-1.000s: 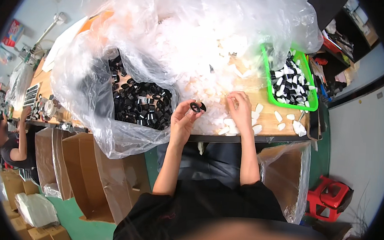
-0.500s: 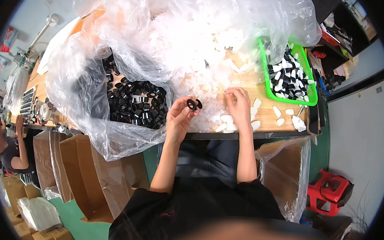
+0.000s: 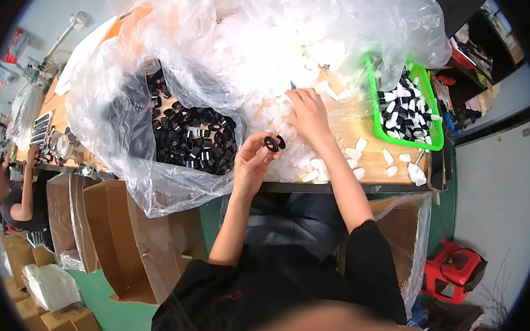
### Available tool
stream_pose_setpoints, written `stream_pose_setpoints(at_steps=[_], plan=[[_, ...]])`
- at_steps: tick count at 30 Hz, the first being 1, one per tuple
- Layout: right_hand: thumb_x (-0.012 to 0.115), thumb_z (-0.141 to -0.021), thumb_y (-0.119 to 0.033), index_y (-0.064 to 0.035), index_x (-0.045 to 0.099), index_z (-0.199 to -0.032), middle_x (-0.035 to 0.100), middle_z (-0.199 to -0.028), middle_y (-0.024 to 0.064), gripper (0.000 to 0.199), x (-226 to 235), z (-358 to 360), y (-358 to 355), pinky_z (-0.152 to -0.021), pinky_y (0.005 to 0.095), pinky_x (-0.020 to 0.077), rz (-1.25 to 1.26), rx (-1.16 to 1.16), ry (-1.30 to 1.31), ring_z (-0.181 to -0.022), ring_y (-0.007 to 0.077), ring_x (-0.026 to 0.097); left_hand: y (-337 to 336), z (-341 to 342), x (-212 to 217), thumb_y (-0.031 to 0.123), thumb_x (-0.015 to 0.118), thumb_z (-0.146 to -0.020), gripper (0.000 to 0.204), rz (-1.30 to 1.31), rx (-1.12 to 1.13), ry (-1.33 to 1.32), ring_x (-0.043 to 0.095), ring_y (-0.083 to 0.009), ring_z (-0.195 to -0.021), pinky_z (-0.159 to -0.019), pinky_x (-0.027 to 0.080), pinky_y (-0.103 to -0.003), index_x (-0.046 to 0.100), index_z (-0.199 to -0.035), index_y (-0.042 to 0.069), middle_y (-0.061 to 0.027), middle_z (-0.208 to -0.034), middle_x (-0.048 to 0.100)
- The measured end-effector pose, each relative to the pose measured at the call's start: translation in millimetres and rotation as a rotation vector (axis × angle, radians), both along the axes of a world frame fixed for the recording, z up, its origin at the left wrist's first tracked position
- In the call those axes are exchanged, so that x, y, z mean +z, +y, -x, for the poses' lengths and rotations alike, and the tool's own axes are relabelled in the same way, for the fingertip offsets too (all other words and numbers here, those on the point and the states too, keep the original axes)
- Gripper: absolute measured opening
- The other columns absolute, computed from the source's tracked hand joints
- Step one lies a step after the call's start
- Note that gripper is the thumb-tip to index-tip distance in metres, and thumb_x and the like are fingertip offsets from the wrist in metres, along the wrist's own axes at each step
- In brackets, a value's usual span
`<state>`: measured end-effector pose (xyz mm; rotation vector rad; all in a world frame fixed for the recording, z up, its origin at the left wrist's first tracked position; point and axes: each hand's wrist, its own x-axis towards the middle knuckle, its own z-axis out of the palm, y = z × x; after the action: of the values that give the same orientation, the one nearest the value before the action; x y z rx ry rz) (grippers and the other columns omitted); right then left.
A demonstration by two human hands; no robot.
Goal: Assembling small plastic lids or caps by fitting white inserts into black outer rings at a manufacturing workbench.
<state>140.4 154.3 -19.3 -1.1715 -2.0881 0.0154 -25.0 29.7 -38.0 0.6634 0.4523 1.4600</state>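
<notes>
My left hand point(image 3: 252, 165) pinches a pair of black rings point(image 3: 272, 144) above the near edge of the table. The rings sit side by side, one facing up with its hollow middle showing. My right hand point(image 3: 308, 115) reaches into a heap of translucent white pieces point(image 3: 265, 108), thumb apart from the bent fingers. Glare washes out the heap near the fingertips, and no held thing shows there. Left of my left hand, a clear plastic bag point(image 3: 107, 119) lies spread with many black rings point(image 3: 194, 140) inside. Several white oval pieces point(image 3: 319, 170) lie near my right forearm.
A green basket point(image 3: 375, 105) of black and white pieces stands at the right. A crumpled white scrap point(image 3: 417, 173) lies near the table's right end. Cardboard boxes point(image 3: 112, 235) stand below the table, a red stool point(image 3: 453, 271) at the right. Another person point(image 3: 23, 202) works at far left.
My right hand has moved away from me and slightly left, deeper over the white heap. My left hand keeps the black rings in nearly the same place.
</notes>
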Motion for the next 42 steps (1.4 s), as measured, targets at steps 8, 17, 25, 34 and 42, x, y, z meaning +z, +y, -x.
stream_pose_setpoints(at_steps=[8, 17, 25, 34, 42], plan=[[0.067, -0.084, -0.007, -0.0027, 0.067, -0.101, 0.065, -0.101, 0.0113, 0.018, 28, -1, -39, -0.082, 0.0417, 0.0503, 0.295, 0.084, 0.294, -0.095, 0.0321, 0.061, -9, 0, 2, 0.005, 0.061, -0.095, 0.03, 0.059, 0.155, 0.025, 0.061, -0.0195, -0.095, -0.08, 0.05, -0.031, 0.055, -0.123, -0.003, -0.013, -0.113, 0.062], [0.074, -0.072, 0.013, -0.0034, 0.068, -0.101, 0.07, -0.089, 0.0096, 0.033, 58, -22, -109, -0.071, 0.0361, 0.0536, -0.268, 0.149, 0.317, -0.082, 0.0294, 0.066, -28, 2, 68, 0.005, 0.065, -0.084, 0.027, -0.651, 0.195, 1.046, 0.056, -0.0342, -0.107, -0.093, 0.043, -0.039, 0.061, -0.111, 0.001, -0.0158, -0.114, 0.061], [0.074, -0.075, 0.012, -0.0021, 0.065, -0.101, 0.07, -0.089, 0.0107, 0.031, 62, -24, -123, -0.072, 0.0346, 0.053, -0.247, 0.149, 0.371, -0.082, 0.0286, 0.066, -29, 0, 86, 0.011, 0.063, -0.09, 0.026, -0.77, 0.166, 1.079, 0.054, -0.0279, -0.1, -0.091, 0.04, -0.041, 0.054, -0.112, 0.002, -0.0163, -0.107, 0.061], [0.073, -0.079, 0.011, 0.002, 0.061, -0.098, 0.066, -0.094, 0.016, 0.023, 75, -12, -152, -0.076, 0.0319, 0.0508, 0.03, 0.287, 0.76, -0.084, 0.0234, 0.064, -30, -16, 56, 0.003, 0.058, -0.096, 0.024, -0.292, 0.132, 0.246, 0.055, -0.0179, -0.101, -0.081, 0.051, -0.031, 0.056, -0.119, -0.002, -0.0117, -0.116, 0.052], [0.078, -0.075, 0.006, -0.0006, 0.066, -0.098, 0.07, -0.092, 0.0114, 0.027, 85, -1, -154, -0.072, 0.0326, 0.0531, -0.061, 0.156, 0.481, -0.081, 0.0258, 0.068, -33, -15, 63, -0.009, 0.057, -0.092, 0.028, -0.331, 0.204, 0.485, 0.056, -0.0162, -0.102, -0.082, 0.052, -0.029, 0.064, -0.119, -0.005, -0.0115, -0.116, 0.053]])
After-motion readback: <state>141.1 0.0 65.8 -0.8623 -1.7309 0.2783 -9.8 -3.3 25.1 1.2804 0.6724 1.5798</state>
